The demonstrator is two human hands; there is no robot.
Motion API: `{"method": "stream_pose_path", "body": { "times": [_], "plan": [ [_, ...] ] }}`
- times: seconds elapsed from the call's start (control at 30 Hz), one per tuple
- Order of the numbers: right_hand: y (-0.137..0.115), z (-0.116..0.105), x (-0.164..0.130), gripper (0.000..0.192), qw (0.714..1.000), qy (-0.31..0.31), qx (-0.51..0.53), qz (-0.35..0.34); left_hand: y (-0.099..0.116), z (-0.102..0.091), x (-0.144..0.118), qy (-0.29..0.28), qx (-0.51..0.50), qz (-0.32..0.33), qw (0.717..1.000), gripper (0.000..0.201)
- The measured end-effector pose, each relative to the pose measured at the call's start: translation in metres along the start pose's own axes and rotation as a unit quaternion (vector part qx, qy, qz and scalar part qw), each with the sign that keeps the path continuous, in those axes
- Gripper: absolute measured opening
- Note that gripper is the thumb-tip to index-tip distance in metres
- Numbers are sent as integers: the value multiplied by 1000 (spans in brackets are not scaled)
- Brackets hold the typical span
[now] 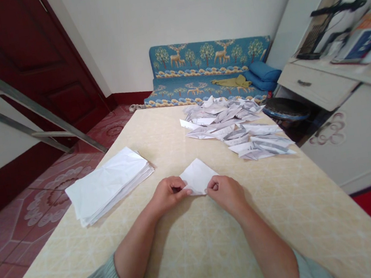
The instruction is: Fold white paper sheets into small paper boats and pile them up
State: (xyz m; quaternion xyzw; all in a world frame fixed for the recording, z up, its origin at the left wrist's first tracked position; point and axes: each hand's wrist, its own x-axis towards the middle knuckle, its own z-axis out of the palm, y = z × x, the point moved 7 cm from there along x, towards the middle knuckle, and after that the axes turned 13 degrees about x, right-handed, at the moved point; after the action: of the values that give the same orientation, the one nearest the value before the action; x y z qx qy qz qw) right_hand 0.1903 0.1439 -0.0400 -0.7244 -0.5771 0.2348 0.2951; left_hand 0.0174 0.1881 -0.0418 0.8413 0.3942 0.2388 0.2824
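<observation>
A folded sheet of white paper (198,176) lies on the table in front of me, one corner pointing away. My left hand (169,194) pinches its near left edge between thumb and fingers. On the opposite side, my right hand (227,192) is closed on the near right edge. To the left rests a stack of white paper sheets (109,181), slightly uneven at the edges. A large heap of folded paper pieces (227,122), some with grey print, spreads over the far right of the table.
The table (201,255) has a pale patterned cover. Behind it stands a blue sofa (198,80) with a deer print. A metal ladder (30,100) leans at the left by a dark red door (24,55). On the right are a round stool (286,108) and a white cabinet (359,134).
</observation>
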Motion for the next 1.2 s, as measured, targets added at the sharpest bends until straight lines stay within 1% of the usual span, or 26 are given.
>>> {"method": "stream_pose_path", "body": {
  "times": [0.07, 0.1, 0.17, 0.23, 0.3, 0.37, 0.43, 0.67, 0.9, 1.03, 1.1, 1.2],
  "plan": [
    [0, 0, 0, 4, 1000, 0, -2, 2, 4, -1, -1, -12, -18, 27, 999, 33],
    [-1, -1, -1, 4, 1000, 1, -3, 3, 4, -2, -2, -14, -19, 29, 999, 33],
    [-2, -1, -1, 5, 1000, -1, -8, 7, 1, -2, -1, -8, 1, 12, 1000, 32],
    [-2, -2, -1, 6, 1000, -6, -12, 11, -3, -2, -1, 3, 51, -22, 998, 34],
    [-2, -2, -2, 7, 1000, -12, -14, 16, -6, -2, 0, 17, 120, -54, 991, 37],
    [-2, -2, -2, 8, 1000, -15, -15, 18, -6, -3, 0, 30, 177, -68, 981, 40],
    [-2, -1, -1, 8, 1000, -15, -15, 18, -3, -5, 0, 41, 208, -72, 975, 40],
    [-1, -1, 0, 8, 1000, -13, -10, 19, -1, -7, 3, 75, 210, -98, 970, 26],
    [-1, -1, -1, 7, 1000, -16, -8, 18, 1, -4, 4, 68, 247, -108, 961, 22],
    [-1, 0, -1, 8, 1000, -20, -10, 22, 1, -4, 3, 69, 249, -137, 956, 16],
    [-1, -1, -1, 8, 999, -22, -10, 23, 1, -4, 3, 73, 250, -151, 954, 16],
    [-2, 0, -1, 7, 999, -23, -9, 22, 4, -3, 3, 70, 255, -143, 954, 16]
  ]
}}
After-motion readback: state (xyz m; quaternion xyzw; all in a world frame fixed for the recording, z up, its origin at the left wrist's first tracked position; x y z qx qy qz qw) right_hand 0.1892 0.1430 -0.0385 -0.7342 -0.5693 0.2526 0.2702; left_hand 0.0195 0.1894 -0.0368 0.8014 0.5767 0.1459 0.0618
